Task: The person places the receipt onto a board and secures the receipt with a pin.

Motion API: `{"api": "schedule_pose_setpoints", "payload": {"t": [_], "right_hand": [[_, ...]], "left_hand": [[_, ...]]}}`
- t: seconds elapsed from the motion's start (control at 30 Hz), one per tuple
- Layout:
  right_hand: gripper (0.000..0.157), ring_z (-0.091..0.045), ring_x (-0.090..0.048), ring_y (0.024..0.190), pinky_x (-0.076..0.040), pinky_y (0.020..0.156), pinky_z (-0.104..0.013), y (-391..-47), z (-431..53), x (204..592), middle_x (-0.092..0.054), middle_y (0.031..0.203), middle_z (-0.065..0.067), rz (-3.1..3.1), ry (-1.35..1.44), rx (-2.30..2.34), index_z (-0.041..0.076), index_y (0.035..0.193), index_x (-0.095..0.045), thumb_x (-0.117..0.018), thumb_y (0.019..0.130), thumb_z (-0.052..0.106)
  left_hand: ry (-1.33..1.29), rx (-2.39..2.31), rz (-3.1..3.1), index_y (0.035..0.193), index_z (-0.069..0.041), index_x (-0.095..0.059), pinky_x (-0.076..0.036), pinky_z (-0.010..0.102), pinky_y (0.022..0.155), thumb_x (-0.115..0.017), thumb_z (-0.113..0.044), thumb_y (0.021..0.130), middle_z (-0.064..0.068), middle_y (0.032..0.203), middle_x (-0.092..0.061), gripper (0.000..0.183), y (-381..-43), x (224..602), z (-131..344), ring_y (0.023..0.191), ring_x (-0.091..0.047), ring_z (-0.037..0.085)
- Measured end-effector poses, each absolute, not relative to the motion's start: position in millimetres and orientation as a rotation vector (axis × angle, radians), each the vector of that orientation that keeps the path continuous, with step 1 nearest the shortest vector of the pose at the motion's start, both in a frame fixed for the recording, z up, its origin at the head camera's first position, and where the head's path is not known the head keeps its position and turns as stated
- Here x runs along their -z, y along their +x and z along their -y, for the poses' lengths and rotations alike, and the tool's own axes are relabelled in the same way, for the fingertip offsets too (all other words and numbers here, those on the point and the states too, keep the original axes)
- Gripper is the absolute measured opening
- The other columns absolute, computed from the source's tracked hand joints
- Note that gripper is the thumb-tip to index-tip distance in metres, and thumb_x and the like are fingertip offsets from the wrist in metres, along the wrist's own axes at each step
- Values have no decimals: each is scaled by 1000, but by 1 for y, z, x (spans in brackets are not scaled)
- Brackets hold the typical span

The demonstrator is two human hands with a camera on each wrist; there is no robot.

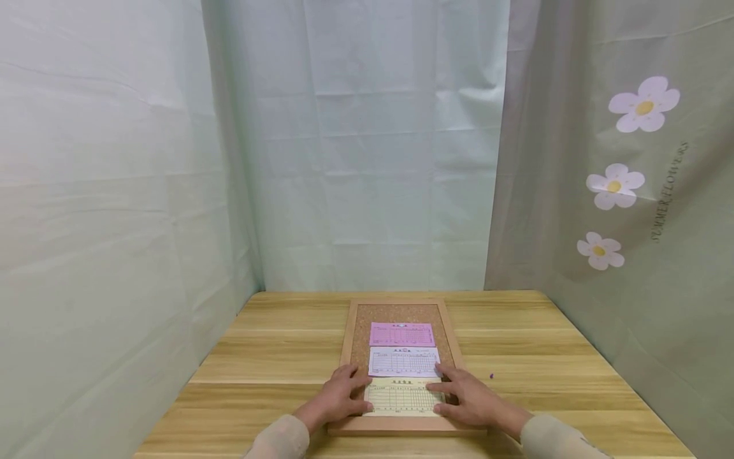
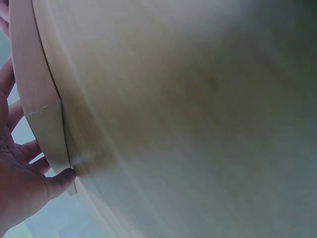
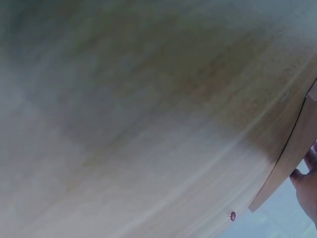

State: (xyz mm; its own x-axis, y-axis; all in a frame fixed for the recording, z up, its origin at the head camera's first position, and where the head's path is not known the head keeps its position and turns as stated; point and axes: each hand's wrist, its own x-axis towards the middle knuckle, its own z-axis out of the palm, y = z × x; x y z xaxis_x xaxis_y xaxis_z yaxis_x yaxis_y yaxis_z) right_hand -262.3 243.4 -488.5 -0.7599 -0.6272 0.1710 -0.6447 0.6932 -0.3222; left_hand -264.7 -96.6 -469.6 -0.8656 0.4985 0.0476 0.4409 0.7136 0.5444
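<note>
A wood-framed cork board (image 1: 395,312) lies on the table, with a pink form slip (image 1: 401,334), a white form slip (image 1: 403,361) and a yellow form slip (image 1: 398,398) one below another on it. My left hand (image 1: 341,396) rests at the yellow slip's left edge, fingers spread. On the opposite side, my right hand (image 1: 470,398) touches the right part of the yellow slip, its index finger reaching the white slip's corner. Neither hand grips anything. In the left wrist view the left hand (image 2: 22,173) spans the frame's edge; the right wrist view shows only part of the right hand (image 3: 308,186).
A small purple pushpin (image 1: 491,376) lies on the wooden table (image 1: 550,357), right of the board; it also appears as a pin (image 3: 233,216) in the right wrist view. Pale curtains (image 1: 373,159) surround the table at the back and both sides.
</note>
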Motion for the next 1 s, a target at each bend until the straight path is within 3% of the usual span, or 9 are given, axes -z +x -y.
{"api": "schedule_pose_setpoints", "payload": {"t": [0.57, 1.0], "right_hand": [[52, -43, -40, 136, -34, 106, -62, -260, -251, 489, -38, 152, -24, 2839, 1030, -619, 15, 130, -67, -61, 94, 52], [40, -42, -47, 130, -38, 103, -61, -258, -259, 485, -48, 146, -21, 2774, 1024, -575, 16, 116, -75, -70, 90, 46]], "left_hand": [[835, -863, -2786, 138, -1, -56, -23, 68, 108, -75, -35, 88, 35, 151, -30, 64, -263, 472, 98, 141, -21, 53], [839, -848, -2796, 138, -1, -56, -23, 68, 108, -76, -34, 88, 35, 150, -31, 63, -262, 470, 98, 141, -21, 53]]}}
